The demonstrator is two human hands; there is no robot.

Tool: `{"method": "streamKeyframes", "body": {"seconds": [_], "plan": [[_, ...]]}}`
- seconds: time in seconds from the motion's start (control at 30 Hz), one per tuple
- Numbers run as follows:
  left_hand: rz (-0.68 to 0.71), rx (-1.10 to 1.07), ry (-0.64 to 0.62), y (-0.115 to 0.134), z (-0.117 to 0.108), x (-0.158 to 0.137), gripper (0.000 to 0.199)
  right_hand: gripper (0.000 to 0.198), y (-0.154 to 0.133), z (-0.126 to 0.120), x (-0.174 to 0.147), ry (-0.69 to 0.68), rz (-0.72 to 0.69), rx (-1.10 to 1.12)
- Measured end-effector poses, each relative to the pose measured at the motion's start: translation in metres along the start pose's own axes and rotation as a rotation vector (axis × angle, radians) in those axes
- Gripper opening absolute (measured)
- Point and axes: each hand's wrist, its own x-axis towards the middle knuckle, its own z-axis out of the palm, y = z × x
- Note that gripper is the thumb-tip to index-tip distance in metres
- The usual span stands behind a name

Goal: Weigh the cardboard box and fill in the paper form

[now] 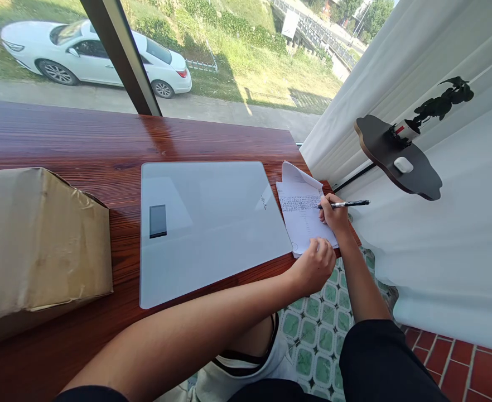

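Observation:
A white notepad (304, 223) lies at the right end of the table, its top sheet folded back and rows of dense handwriting on the upper part of the page. My right hand (333, 216) rests on the pad's right side, closed around a black pen (350, 204). The pen's tip meets the page at the end of the written rows. My left hand (316, 263) is closed at the pad's lower edge, its curled fingers touching the paper; what lies under them is hidden. To the left, a large pale glass-like panel (204, 223) lies flat, its right corner against the notepad.
A cardboard box (74, 240) stands on the dark red wooden table (123, 223) at left. A dark wavy shelf (380, 145) at right holds a potted plant (407, 131) and a small white case (404, 164). White curtains (438, 251) hang beside it. A car (99, 58) stands outside the window.

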Motion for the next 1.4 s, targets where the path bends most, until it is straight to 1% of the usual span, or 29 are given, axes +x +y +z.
{"method": "streamKeyframes", "body": {"seconds": [0.13, 0.4, 0.6, 0.73, 0.83, 1.1, 1.17, 1.27, 1.33, 1.4], "plan": [[-0.005, -0.001, 0.005, 0.0, 0.0, 0.0, 0.056, 0.034, -0.001, 0.0, -0.001, 0.024, 0.025, 0.011], [-0.011, -0.012, 0.015, 0.0, 0.001, 0.0, 0.054, 0.031, 0.0, 0.001, 0.0, 0.016, 0.027, -0.003], [0.003, -0.036, -0.032, -0.002, -0.003, 0.0, 0.054, 0.03, 0.003, 0.0, 0.001, 0.002, 0.029, -0.001], [0.003, -0.027, -0.024, -0.002, -0.004, 0.0, 0.054, 0.03, 0.001, 0.0, 0.001, 0.006, 0.02, -0.004], [0.01, -0.034, -0.035, -0.002, -0.004, 0.0, 0.055, 0.031, -0.001, 0.0, 0.0, 0.026, 0.034, 0.006], [0.018, -0.023, -0.046, -0.003, -0.005, 0.0, 0.055, 0.032, -0.003, 0.001, 0.0, 0.028, 0.064, 0.003], [0.016, -0.024, -0.046, -0.003, -0.005, 0.0, 0.055, 0.035, -0.002, 0.0, 0.001, 0.094, 0.036, 0.015], [0.01, -0.027, -0.042, -0.003, -0.005, 0.0, 0.055, 0.037, 0.001, -0.001, 0.005, 0.281, -0.075, -0.013], [0.007, -0.025, -0.035, -0.002, -0.004, 0.0, 0.055, 0.036, 0.004, -0.002, 0.007, 0.378, -0.123, -0.084], [0.003, -0.02, -0.022, -0.001, -0.003, -0.001, 0.055, 0.036, 0.008, -0.003, 0.01, 0.433, -0.142, -0.165]]}}
